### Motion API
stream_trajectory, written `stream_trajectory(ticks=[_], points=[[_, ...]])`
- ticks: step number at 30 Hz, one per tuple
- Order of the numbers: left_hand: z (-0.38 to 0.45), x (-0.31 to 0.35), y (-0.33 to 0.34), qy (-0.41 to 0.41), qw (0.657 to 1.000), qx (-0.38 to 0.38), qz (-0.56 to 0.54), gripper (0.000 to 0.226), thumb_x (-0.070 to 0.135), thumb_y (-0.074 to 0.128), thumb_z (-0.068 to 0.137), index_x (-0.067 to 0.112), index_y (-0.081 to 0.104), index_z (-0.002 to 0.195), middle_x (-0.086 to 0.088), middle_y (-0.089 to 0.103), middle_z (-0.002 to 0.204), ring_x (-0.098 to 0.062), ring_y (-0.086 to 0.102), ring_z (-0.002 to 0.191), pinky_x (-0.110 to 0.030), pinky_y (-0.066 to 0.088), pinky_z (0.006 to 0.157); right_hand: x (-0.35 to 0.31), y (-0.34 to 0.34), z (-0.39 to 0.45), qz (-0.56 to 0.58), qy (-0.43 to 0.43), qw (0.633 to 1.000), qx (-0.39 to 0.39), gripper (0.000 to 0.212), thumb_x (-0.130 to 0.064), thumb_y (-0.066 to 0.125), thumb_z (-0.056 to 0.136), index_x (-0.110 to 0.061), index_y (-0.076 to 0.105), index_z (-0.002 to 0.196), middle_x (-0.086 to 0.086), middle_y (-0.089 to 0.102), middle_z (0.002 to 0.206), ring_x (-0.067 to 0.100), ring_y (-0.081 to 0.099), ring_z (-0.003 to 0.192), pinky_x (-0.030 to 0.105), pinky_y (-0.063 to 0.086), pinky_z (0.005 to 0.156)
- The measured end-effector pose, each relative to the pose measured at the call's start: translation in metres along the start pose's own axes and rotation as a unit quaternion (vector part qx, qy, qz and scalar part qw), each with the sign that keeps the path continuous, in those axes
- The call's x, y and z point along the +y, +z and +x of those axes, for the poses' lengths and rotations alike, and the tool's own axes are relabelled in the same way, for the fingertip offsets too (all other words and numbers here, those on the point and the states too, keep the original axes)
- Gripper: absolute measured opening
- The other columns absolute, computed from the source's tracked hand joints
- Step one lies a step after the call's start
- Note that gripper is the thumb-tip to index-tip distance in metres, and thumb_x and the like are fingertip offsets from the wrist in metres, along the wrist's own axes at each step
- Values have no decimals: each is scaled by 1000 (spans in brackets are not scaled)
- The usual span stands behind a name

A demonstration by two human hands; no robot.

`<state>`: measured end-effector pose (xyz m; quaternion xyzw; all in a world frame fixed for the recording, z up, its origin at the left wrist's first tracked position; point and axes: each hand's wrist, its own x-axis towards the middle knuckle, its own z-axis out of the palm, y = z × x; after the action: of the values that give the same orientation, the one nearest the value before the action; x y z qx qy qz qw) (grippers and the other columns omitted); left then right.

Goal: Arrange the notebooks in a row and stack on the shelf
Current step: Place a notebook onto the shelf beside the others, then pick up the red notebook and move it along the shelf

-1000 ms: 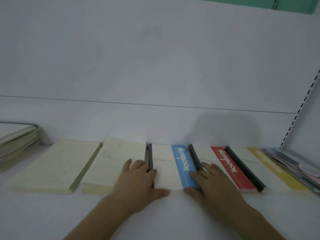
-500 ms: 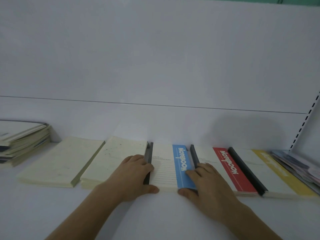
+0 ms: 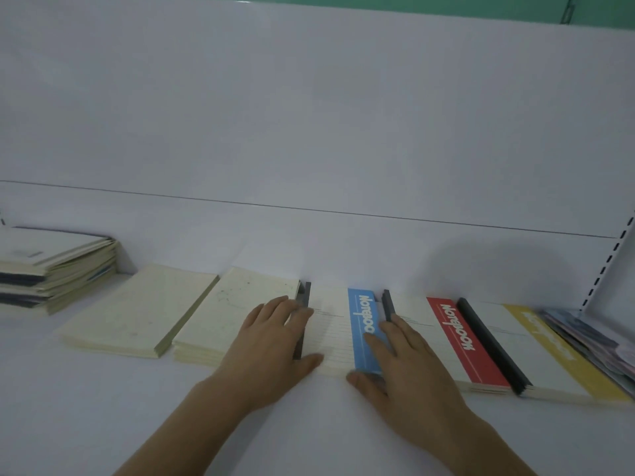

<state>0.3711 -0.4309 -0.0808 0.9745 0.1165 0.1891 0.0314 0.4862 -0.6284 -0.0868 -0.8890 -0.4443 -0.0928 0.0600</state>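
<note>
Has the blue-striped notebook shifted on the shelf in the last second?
Cannot tell. The blue-striped notebook still sits between the plain pad and the red-striped notebook; only the camera view clearly shifted.

Left hand [image 3: 271, 341] and right hand [image 3: 402, 365] lay flat, palms down, fingers straight, thumbs pointing inward toward each other; forearms reached forward.
</note>
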Motion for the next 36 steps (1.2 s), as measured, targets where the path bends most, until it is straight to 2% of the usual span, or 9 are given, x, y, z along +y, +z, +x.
stream_trajectory(ticks=[2,5,6,9,12,19,25,32,36], points=[[-11,-1,-2,-19,998,60,-11,58,56,46,90,20,51,135,1,55,135,-23,46,132,-40,38,112,-12,0,-1,14,-4,1000,3,94,-79,-3,77,-27,21,151,2,11,161,22,-1,148,34,0,112],[-33,-8,-8,-47,993,111,-6,52,49,43,91,17,59,128,-2,61,128,-25,54,125,-45,45,105,-36,-1,-3,28,0,999,15,85,-77,9,87,-24,40,145,5,29,155,25,15,146,39,16,111],[-41,-14,-10,-58,991,119,3,50,47,46,92,17,59,129,-3,61,130,-26,53,127,-47,45,106,-46,-2,-4,29,-2,999,16,83,-77,11,88,-24,39,145,4,28,156,24,13,146,39,16,111],[-65,-36,-23,-84,986,142,13,48,43,55,93,15,58,132,-6,60,132,-28,51,129,-49,44,107,-78,-6,-4,28,-35,998,34,80,-75,11,88,-28,12,153,-2,-2,161,19,-13,147,33,-8,112],[-90,-64,-41,-105,982,158,10,53,48,43,93,15,59,131,-6,60,131,-28,50,129,-49,43,106,-120,-16,-3,22,-45,998,34,79,-74,11,90,-28,2,153,-1,-9,161,17,-19,145,30,-14,111],[-163,-157,-86,-132,979,152,25,57,51,37,91,16,59,130,-6,62,131,-28,54,125,-48,47,103,-238,-20,1,29,-44,998,42,78,-73,12,90,-27,5,153,-2,-6,161,17,-16,146,31,-10,114],[-212,-239,-108,-157,977,140,40,52,46,58,92,16,57,135,-9,56,140,-31,53,128,-48,46,104,-337,-12,13,42,-47,997,54,80,-73,10,88,-27,9,152,-2,1,161,17,-10,147,32,-3,118],[-206,-314,-117,-165,976,139,35,55,49,54,93,18,53,138,-6,52,144,-28,46,134,-46,40,110,-401,0,59,41,-61,995,62,81,-73,9,88,-24,12,153,1,6,161,20,-6,148,32,-4,116],[-189,-349,-117,-174,977,119,43,59,52,47,96,20,43,146,-3,42,152,-25,34,143,-42,30,117,-422,2,104,60,-73,992,85,83,-73,4,86,-24,11,153,1,5,161,19,-5,148,31,-4,115]])
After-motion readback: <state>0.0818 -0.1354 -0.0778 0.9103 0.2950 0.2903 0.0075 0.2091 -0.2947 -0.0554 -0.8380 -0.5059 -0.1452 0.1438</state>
